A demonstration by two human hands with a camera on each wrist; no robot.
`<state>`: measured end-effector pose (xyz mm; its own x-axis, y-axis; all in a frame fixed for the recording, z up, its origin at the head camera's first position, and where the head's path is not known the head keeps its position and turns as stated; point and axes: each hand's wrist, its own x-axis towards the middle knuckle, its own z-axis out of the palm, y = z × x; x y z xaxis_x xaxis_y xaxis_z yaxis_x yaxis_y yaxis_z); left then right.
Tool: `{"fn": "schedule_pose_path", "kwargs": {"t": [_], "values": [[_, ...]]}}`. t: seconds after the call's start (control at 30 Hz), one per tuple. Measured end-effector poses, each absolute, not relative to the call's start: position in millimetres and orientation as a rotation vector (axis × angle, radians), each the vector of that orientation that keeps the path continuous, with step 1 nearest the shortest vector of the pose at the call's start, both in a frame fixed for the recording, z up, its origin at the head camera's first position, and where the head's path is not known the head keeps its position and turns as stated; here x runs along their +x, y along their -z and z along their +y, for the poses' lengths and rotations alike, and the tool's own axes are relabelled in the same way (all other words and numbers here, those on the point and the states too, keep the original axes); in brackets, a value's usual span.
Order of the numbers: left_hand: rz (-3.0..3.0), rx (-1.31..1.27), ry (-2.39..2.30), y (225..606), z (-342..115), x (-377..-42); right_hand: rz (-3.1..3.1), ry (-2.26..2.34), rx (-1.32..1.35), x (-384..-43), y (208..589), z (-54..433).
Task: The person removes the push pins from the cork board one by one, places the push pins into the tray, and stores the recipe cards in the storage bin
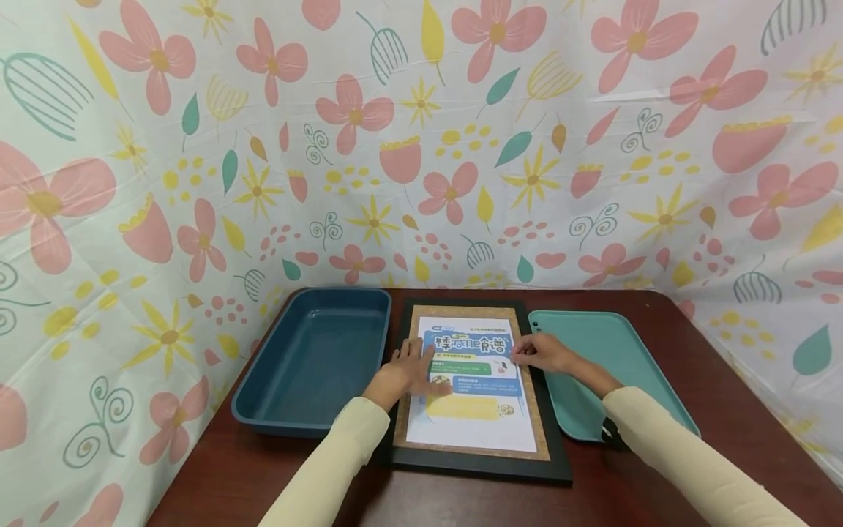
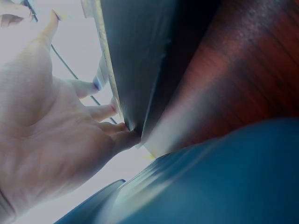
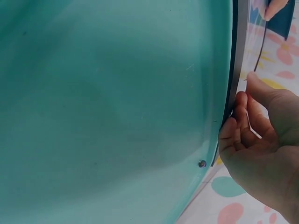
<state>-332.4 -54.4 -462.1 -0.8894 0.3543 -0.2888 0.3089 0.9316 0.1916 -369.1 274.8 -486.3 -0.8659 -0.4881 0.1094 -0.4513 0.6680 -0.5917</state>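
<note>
A printed paper sheet (image 1: 473, 424) with a blue heading lies on a cork board (image 1: 400, 432) in a black frame (image 1: 487, 470). My left hand (image 1: 410, 369) rests on the sheet's left side with its fingers spread; in the left wrist view its little-finger side is by the frame's edge. At the sheet's upper right edge, my right hand (image 1: 545, 353) brings thumb and forefinger together. The right wrist view shows a tiny thin tip, like a pin (image 3: 245, 80), at the thumb; most of it is hidden by the fingers. The other right fingers are curled beside the frame.
A deep blue tray (image 1: 263, 419) stands left of the board. To the right lies a shallow teal tray (image 1: 632, 351), with a small round shiny thing (image 3: 202, 164) near its corner. All stand on a dark red-brown table (image 1: 217, 476) before a flowered curtain (image 1: 421, 146).
</note>
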Motion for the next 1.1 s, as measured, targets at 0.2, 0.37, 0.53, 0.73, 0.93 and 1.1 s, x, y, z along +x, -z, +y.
{"fn": "schedule_pose_path", "kwargs": {"t": [0.2, 0.37, 0.53, 0.73, 0.93, 1.1], "values": [[2.765, 0.488, -0.204, 462.7, -54.4, -333.3, 2.820, 0.974, -0.776, -368.3, 485.6, 273.9], [2.762, 0.489, -0.205, 461.7, -54.4, -333.0, 2.827, 0.974, -0.772, -368.4, 485.4, 273.9], [2.760, 0.487, -0.198, 461.6, -54.1, -332.3, 2.828, 0.990, -0.797, -368.2, 484.9, 275.0], [2.754, 0.486, -0.202, 462.6, -54.2, -333.1, 2.835, 0.996, -0.787, -369.0, 484.3, 275.9], [2.755, 0.489, -0.202, 463.6, -54.1, -334.4, 2.849, 1.001, -0.779, -372.5, 486.8, 279.4], [2.754, 0.490, -0.200, 463.1, -54.1, -334.1, 2.857, 1.022, -0.763, -373.9, 485.5, 281.3]]}}
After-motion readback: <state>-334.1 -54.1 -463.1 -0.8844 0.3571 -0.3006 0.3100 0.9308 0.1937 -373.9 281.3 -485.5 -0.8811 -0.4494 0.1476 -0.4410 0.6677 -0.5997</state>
